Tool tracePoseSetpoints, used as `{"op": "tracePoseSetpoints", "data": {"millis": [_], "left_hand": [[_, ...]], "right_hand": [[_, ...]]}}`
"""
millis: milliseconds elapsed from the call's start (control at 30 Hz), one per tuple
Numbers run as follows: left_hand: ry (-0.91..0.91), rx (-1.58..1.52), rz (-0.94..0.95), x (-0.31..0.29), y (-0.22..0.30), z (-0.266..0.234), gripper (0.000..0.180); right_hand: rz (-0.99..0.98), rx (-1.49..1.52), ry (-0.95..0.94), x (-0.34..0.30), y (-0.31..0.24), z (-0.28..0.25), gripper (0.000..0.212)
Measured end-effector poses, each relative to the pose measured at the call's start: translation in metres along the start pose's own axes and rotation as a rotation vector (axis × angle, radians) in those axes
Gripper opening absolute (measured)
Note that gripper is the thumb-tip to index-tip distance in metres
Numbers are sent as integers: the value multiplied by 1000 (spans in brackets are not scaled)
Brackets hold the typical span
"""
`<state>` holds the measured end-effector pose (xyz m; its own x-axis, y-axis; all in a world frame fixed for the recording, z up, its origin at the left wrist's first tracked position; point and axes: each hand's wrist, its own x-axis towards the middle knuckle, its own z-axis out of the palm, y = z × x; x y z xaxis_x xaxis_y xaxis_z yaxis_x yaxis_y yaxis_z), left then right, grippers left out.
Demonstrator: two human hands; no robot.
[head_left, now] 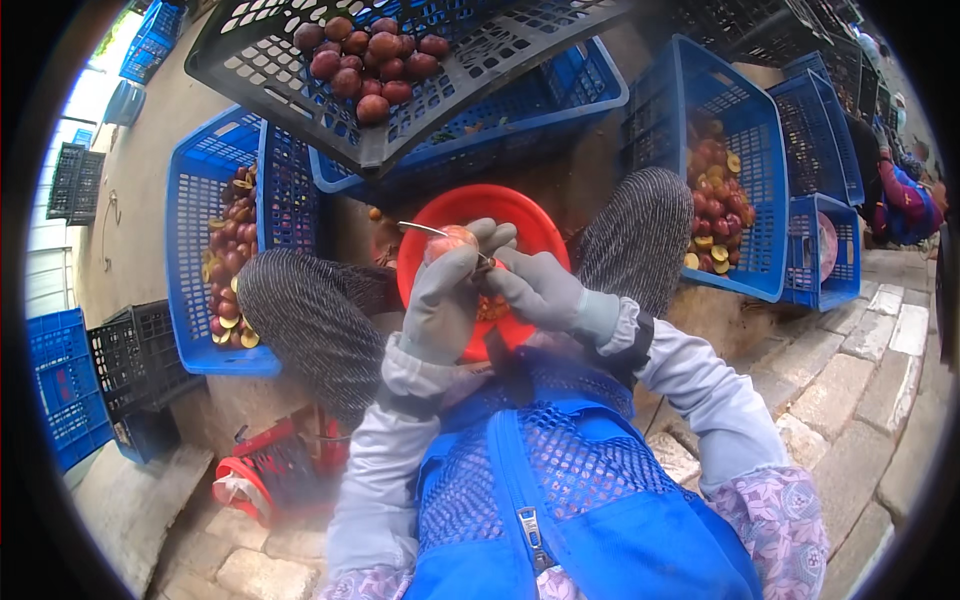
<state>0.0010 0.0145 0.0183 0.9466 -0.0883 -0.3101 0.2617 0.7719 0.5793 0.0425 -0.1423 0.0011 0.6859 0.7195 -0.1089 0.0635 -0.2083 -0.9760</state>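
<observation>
In gloved fingers, my left hand grips a reddish plum above a red basin. My right hand, also gloved, is closed against the fruit's right side on a small knife. Its thin, slightly curved metal blade sticks out past the plum at the upper left, while most of the handle is hidden by the fingers. Small orange-red pieces lie in the basin below my hands.
A black crate with whole plums rests over a blue crate ahead. Blue crates of cut plums stand at left and right. A red container sits at lower left; another person is far right.
</observation>
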Motion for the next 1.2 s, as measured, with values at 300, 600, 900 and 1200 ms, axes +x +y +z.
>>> {"op": "tracePoseSetpoints", "data": {"millis": [300, 600, 900, 1200], "left_hand": [[108, 474, 19, -1, 13, -22, 46], [179, 529, 131, -11, 17, -32, 55], [175, -13, 73, -4, 7, -25, 49], [256, 313, 130, -6, 7, -30, 54]], "right_hand": [[39, -267, -155, 4, -1, -21, 35], [74, -399, -237, -2, 1, -20, 35], [184, -130, -109, -11, 4, 3, 36], [352, -161, -183, -9, -13, -5, 36]]}}
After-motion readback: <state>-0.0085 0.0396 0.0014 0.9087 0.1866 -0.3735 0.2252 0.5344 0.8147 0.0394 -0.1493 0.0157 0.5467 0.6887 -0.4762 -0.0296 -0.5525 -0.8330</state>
